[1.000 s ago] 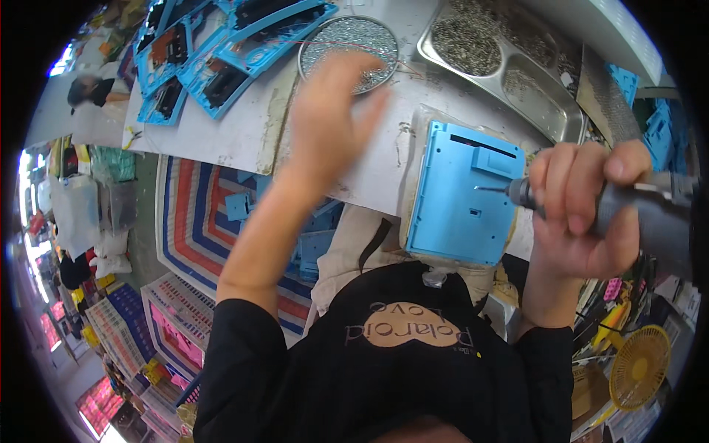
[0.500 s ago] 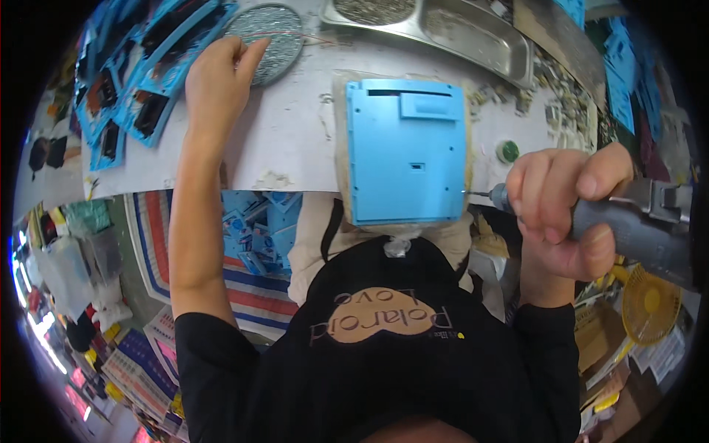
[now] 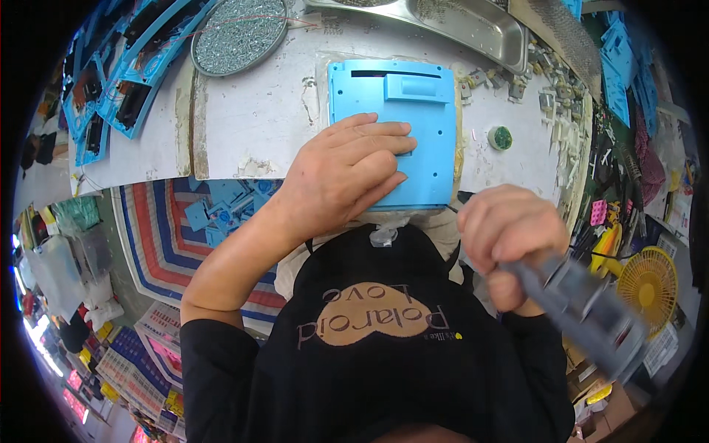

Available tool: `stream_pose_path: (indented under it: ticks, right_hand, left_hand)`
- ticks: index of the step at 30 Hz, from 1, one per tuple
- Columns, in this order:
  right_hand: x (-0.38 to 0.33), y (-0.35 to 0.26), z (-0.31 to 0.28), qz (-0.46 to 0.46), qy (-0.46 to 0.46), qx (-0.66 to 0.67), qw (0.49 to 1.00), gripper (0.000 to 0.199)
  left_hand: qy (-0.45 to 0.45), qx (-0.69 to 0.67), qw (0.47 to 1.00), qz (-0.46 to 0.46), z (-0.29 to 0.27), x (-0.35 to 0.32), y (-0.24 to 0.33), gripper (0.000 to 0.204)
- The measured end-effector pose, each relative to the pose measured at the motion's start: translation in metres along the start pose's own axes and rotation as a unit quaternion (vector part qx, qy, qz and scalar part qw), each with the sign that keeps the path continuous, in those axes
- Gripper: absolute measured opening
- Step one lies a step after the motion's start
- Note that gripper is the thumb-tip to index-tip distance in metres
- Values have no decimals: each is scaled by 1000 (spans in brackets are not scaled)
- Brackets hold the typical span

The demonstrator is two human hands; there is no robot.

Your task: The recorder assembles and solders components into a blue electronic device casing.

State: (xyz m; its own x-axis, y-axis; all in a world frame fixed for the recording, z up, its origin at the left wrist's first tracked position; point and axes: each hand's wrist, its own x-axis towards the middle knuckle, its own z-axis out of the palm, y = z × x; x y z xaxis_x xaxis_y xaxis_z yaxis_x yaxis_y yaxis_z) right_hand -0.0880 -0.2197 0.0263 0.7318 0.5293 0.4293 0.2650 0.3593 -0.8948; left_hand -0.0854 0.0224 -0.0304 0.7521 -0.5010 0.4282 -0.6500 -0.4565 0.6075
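A light-blue plastic housing (image 3: 413, 177) with a slot, a raised tab and small screw holes lies on a padded, plastic-wrapped sheet (image 3: 458, 148) at the table's near edge. Across its left half rests my left hand (image 3: 347, 166), flat, fingers stretched together, holding nothing. My right hand (image 3: 509, 232) is wrapped round a grey power screwdriver (image 3: 583, 306), which tilts down to the right. Its thin bit points at the housing's near right corner; whether it touches a screw there is too small to tell.
A round dish of screws (image 3: 240, 37) stands at the back left, beside stacked blue housings (image 3: 140, 81). A divided metal tray (image 3: 473, 29) sits at the back. Small metal parts (image 3: 517, 88) and a green-topped round piece (image 3: 500, 137) lie to the right. A yellow fan (image 3: 646, 288) is at far right.
My left hand has come from the screw dish onto the housing. My right hand has moved nearer and slightly left, swinging the screwdriver so its bit is at the near right corner.
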Motion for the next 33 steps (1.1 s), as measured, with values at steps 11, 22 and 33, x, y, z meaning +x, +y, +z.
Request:
stream_pose_path:
  ticks: [11, 22, 33]
  right_hand:
    - [34, 11, -5, -55, -29, -36, 997, 24]
    - [65, 21, -24, -37, -22, -18, 999, 23]
    - [96, 26, -53, -42, -38, 28, 998, 26]
  left_hand:
    - [19, -17, 1000, -6, 3, -2, 0, 14]
    - [28, -43, 999, -14, 4, -3, 0, 15]
    - [25, -66, 997, -36, 3, -3, 2, 20]
